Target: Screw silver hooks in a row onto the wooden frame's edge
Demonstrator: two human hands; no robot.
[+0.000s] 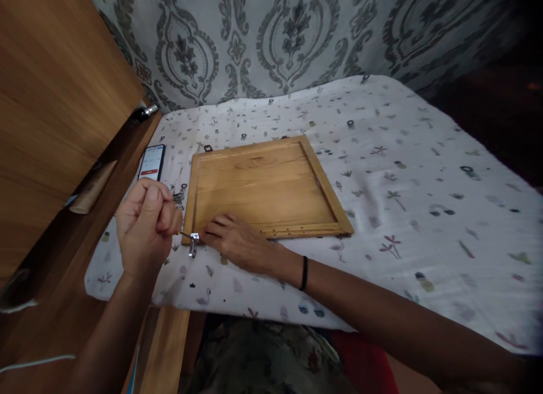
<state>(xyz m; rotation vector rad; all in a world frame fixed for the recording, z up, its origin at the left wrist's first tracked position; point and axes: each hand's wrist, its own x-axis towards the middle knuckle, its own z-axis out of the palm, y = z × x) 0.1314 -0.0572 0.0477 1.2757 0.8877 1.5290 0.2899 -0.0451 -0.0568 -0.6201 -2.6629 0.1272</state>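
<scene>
A framed wooden panel [258,185] lies flat on the patterned cloth. At its near left corner sits a small silver metal fitting [194,245], perhaps a hinge or bracket. My left hand [146,221] is closed in a fist around a screwdriver [185,234]. Only its thin shaft shows, running to the fitting; the handle is hidden in my fingers. My right hand [237,244] grips the panel's near edge just right of the fitting, fingers bent over the wood and thumb hidden.
A phone [151,161] with a lit screen lies beyond my left hand. Small metal pieces [179,195] rest beside the panel's left edge. A wooden cabinet [63,100] rises along the left, and a patterned curtain [292,38] hangs behind the cloth-covered surface [403,156].
</scene>
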